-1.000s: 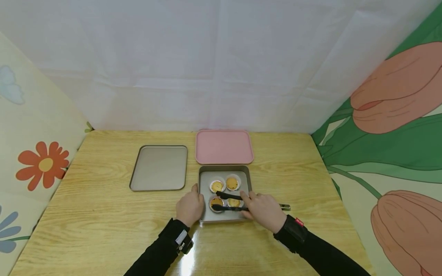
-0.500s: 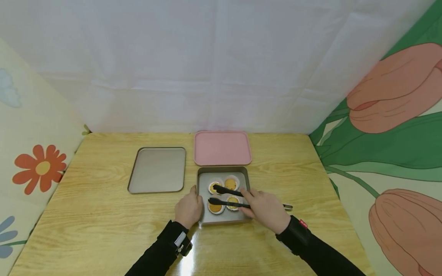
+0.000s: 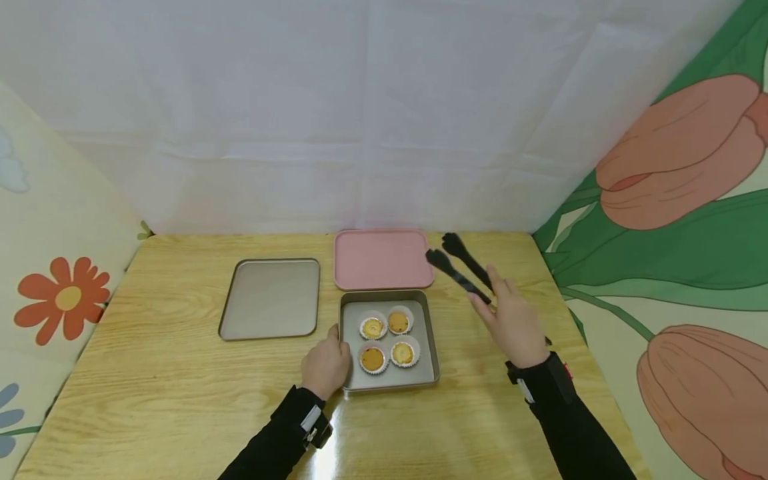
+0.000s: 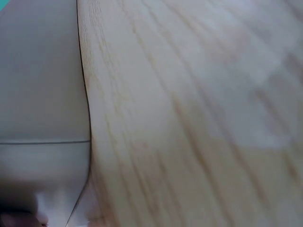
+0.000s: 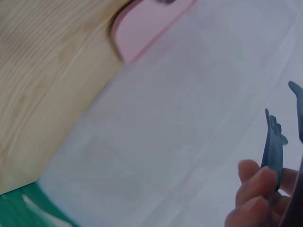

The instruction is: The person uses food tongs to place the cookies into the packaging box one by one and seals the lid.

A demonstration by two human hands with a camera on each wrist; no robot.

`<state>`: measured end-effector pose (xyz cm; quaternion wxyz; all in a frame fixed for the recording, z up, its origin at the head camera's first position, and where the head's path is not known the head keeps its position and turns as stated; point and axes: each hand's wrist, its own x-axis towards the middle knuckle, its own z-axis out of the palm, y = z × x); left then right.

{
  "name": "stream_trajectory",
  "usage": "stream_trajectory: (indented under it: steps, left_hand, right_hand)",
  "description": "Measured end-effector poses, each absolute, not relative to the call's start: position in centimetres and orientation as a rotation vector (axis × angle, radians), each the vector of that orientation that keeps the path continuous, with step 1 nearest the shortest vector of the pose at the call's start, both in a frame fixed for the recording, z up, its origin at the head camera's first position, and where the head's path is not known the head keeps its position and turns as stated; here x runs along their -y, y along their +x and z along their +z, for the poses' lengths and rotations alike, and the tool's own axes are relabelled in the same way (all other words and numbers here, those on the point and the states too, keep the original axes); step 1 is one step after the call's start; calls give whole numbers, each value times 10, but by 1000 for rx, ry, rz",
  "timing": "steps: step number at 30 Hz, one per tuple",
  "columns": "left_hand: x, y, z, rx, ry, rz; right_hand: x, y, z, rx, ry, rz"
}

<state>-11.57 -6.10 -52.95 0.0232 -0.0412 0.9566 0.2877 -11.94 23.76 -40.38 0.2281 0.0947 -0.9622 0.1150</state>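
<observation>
My left hand point(image 3: 326, 367) grips the left wall of a square, deep grey baking pan point(image 3: 390, 380). In the left wrist view the pan's outer side point(image 4: 42, 94) fills the left, with a bit of finger point(image 4: 19, 220) at the bottom corner. Several small egg tarts point(image 3: 405, 353) in white paper cups sit inside the pan, two rows deep. To the right of the pan and above the table, my right hand point(image 3: 517, 327) holds black-tipped tongs point(image 3: 461, 280). Their arms are spread, with nothing between the tips. The right wrist view shows fingers point(image 5: 258, 189) around the tongs point(image 5: 273, 149).
A pink tray point(image 3: 384, 260) lies just behind the pan, near the table's back edge. Left of it is a flat, shallow grey tray point(image 3: 270, 300). A white sheet point(image 3: 360, 120) hangs behind the wooden table point(image 3: 180, 387), with floral panels at both sides.
My right hand has lifted the tongs from over the tarts and carried them right and away from me; the tips now point toward the back left. The left hand stays at the pan.
</observation>
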Motion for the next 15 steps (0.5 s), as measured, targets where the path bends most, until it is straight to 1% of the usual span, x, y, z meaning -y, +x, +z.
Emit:
stream_trajectory:
  steps: [5,10,15]
  left_hand:
    - [61,-116,-529,-2973,-115,872]
    - [62,-116,-529,-2971,-103,869]
    - [62,-116,-529,-2969,-103,867]
  right_hand:
    - [-273,-129,-407,2630,-25,371]
    - [-302,-131,-419,2668,-308,385]
    - [-325,-131,-437,2715,-448,365]
